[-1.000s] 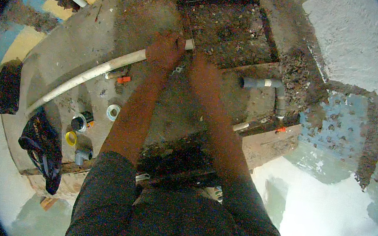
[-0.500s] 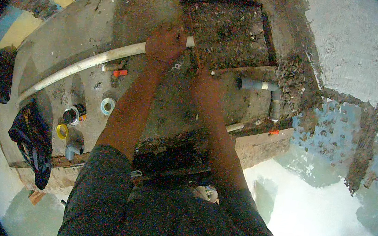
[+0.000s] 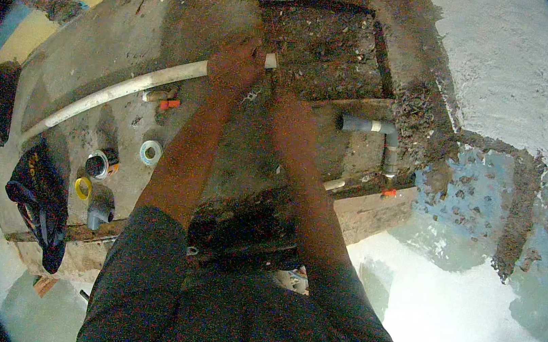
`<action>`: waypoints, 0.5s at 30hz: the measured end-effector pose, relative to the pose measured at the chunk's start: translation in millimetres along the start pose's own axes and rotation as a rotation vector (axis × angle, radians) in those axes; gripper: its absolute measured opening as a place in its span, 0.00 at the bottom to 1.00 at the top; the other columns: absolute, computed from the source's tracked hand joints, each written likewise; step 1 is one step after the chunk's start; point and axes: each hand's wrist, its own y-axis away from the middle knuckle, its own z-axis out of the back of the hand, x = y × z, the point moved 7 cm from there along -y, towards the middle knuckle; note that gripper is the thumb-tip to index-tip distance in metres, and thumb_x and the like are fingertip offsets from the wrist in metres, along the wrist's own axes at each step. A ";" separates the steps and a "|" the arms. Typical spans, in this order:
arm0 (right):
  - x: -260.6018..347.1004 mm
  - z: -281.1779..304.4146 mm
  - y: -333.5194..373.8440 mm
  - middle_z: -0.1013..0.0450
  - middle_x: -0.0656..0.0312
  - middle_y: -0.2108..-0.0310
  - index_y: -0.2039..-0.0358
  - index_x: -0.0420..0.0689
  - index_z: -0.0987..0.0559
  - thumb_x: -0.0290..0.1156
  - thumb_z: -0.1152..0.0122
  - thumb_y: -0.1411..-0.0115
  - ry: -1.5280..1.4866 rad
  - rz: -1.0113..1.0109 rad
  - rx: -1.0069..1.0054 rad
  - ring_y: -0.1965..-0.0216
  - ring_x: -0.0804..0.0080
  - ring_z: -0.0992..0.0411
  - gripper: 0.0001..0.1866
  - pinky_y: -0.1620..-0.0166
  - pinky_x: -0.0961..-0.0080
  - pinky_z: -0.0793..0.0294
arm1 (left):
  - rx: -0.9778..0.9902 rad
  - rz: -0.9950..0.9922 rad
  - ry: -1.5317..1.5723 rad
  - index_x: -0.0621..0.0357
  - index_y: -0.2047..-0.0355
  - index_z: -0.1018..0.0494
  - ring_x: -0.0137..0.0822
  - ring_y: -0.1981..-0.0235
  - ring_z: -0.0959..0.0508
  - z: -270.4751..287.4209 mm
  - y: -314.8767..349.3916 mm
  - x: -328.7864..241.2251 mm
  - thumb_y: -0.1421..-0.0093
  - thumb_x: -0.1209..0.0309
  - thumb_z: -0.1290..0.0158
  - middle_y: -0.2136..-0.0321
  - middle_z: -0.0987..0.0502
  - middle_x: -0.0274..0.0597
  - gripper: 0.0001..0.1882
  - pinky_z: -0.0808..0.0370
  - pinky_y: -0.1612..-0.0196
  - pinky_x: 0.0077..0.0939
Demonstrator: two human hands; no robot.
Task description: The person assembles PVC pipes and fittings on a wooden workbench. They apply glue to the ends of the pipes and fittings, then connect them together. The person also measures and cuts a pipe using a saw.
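Observation:
A long white plastic pipe point(image 3: 135, 85) lies across the left of the rough concrete surface. My left hand point(image 3: 237, 64) is closed around it near its right end, and a short stub sticks out past my fingers. Just right of that stub is my right hand point(image 3: 288, 101), closed and somewhat smeared by motion. What it holds is too blurred to make out. Below the pipe lies a small valve with an orange-red handle point(image 3: 169, 105). A small metal piece point(image 3: 250, 95) lies between my wrists.
A grey elbow pipe point(image 3: 365, 125) stands right, beside a dirt-filled recess point(image 3: 323, 47). Left are a roll of white tape point(image 3: 150, 152), a can point(image 3: 102, 163), a yellow ring point(image 3: 83, 188), a grey fitting point(image 3: 99, 215) and a dark cloth bag point(image 3: 39, 204).
The whole view has shifted slightly left. My right hand has moved a little relative to the pipe's end, and the thin strip seen beside it earlier no longer shows clearly. My left hand keeps its grip.

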 end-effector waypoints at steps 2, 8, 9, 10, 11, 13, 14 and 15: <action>7.7 -4.6 -32.9 0.20 0.43 0.71 0.49 0.44 0.21 0.35 0.46 0.35 0.019 0.025 -0.027 0.67 0.41 0.20 0.16 0.64 0.44 0.21 | -0.071 -0.050 0.005 0.48 0.54 0.18 0.54 0.62 0.17 0.5 1.5 0.6 0.35 0.55 0.46 0.61 0.17 0.50 0.17 0.19 0.61 0.53; -0.4 -7.4 -2.8 0.20 0.43 0.71 0.49 0.44 0.21 0.34 0.46 0.35 0.005 -0.013 0.015 0.67 0.41 0.20 0.16 0.64 0.45 0.21 | -0.078 -0.123 -0.103 0.49 0.56 0.19 0.53 0.64 0.18 -11.4 2.7 4.8 0.34 0.54 0.47 0.62 0.19 0.48 0.16 0.19 0.61 0.53; -0.9 -5.9 -1.5 0.20 0.43 0.71 0.49 0.44 0.21 0.34 0.46 0.35 0.010 -0.018 0.023 0.67 0.41 0.20 0.16 0.64 0.45 0.21 | -0.112 -0.132 -0.102 0.49 0.56 0.19 0.53 0.64 0.18 -10.6 2.3 3.4 0.34 0.54 0.48 0.62 0.19 0.49 0.16 0.19 0.62 0.53; -0.6 -4.4 -0.5 0.20 0.43 0.70 0.49 0.44 0.21 0.34 0.46 0.35 0.015 -0.019 0.022 0.67 0.41 0.20 0.16 0.64 0.45 0.21 | -0.145 -0.145 -0.100 0.50 0.56 0.19 0.53 0.64 0.18 -9.2 2.1 1.8 0.33 0.54 0.48 0.63 0.19 0.49 0.16 0.20 0.62 0.53; 0.9 -3.1 -5.4 0.20 0.43 0.70 0.49 0.44 0.21 0.34 0.46 0.35 0.021 -0.007 0.017 0.67 0.41 0.20 0.16 0.64 0.45 0.21 | -0.104 -0.091 -0.087 0.50 0.56 0.19 0.53 0.64 0.18 -12.6 0.5 4.7 0.33 0.54 0.49 0.62 0.19 0.49 0.16 0.20 0.62 0.53; 5.2 -3.3 -24.7 0.20 0.43 0.70 0.49 0.44 0.21 0.34 0.46 0.35 0.043 0.015 0.002 0.67 0.41 0.20 0.16 0.64 0.45 0.21 | -0.012 0.029 -0.056 0.50 0.56 0.19 0.54 0.65 0.18 -18.6 0.1 12.1 0.32 0.54 0.50 0.62 0.19 0.50 0.17 0.20 0.62 0.54; 5.9 -3.6 -25.4 0.20 0.43 0.70 0.50 0.44 0.21 0.34 0.46 0.35 0.053 0.030 -0.003 0.67 0.41 0.20 0.16 0.64 0.45 0.20 | 0.014 0.023 -0.072 0.50 0.56 0.19 0.54 0.65 0.17 -19.7 0.2 11.3 0.32 0.54 0.50 0.62 0.19 0.50 0.17 0.20 0.61 0.54; 4.9 -5.4 -26.6 0.20 0.43 0.70 0.50 0.44 0.21 0.34 0.46 0.35 0.057 0.036 -0.002 0.67 0.41 0.20 0.16 0.64 0.45 0.20 | 0.051 0.017 -0.091 0.51 0.57 0.19 0.54 0.65 0.17 -20.6 1.0 11.2 0.32 0.53 0.50 0.62 0.19 0.51 0.18 0.20 0.61 0.54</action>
